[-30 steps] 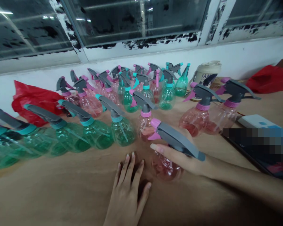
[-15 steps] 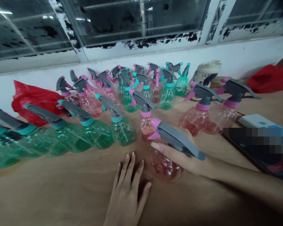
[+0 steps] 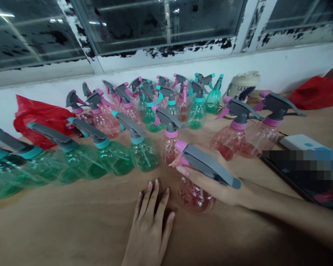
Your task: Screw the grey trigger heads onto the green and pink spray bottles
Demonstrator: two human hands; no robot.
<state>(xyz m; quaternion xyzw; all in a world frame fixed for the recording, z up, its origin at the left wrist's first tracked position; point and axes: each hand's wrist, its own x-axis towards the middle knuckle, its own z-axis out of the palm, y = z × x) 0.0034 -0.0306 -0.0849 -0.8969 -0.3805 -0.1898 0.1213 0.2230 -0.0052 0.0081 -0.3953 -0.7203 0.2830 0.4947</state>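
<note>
My right hand (image 3: 222,184) is wrapped round the neck of a pink spray bottle (image 3: 195,197) with a grey and pink trigger head. That bottle stands on the table, its nozzle pointing to the far left. Fingertips show at the pink trigger, and the rest of the fingers are hidden behind the head. Flat on the wooden table (image 3: 72,229) lies my left hand (image 3: 150,221), fingers spread, holding nothing. Just beyond the gripped bottle is another pink spray bottle (image 3: 170,147). A green spray bottle (image 3: 144,155) ends the row on the left.
Several more green and pink spray bottles stand towards the wall. Two pink ones (image 3: 229,142) are at the right. Red plastic bags (image 3: 41,118) lie at both sides. A whitish tub (image 3: 242,85), a white box (image 3: 302,144) and a dark flat device (image 3: 291,181) are at the right.
The fingers of my right hand have closed in on the trigger, which now sits pulled back towards the neck. The spray head has shifted very slightly left. My left hand stays put.
</note>
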